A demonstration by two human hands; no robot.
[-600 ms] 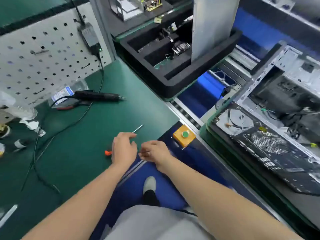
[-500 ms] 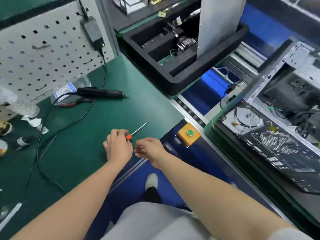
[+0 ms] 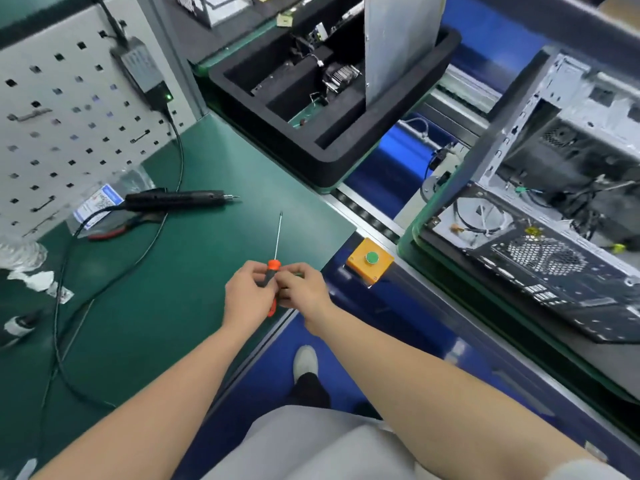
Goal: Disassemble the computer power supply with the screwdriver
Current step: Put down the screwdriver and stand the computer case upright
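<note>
Holding the screwdriver (image 3: pixel 273 265) just above the near corner of the mat (image 3: pixel 173 306), tip aimed up and away. Clamping its handle in the left hand (image 3: pixel 244 294), fingers curled round it. Pinching the same handle from the other side with the right hand (image 3: pixel 304 292). Looks like a hand-over or a re-grip, to seat the handle for turning; cannot tell which hand it is meant for. Holds the thin shaft off the mat and pointed away from the body, probably for safety.

Cannot pick out the supply for sure; presumably inside the open case (image 3: pixel 540 258), lying well to the right across the conveyor (image 3: pixel 367 209). No sign of screw work begun there.

Passing a yellow button box (image 3: pixel 370 263) between hands and case. Left lying by the pegboard (image 3: pixel 52 133): the electric driver (image 3: pixel 180 197), with pliers (image 3: pixel 107 233) just beside it, apparently not wanted for this step.
</note>
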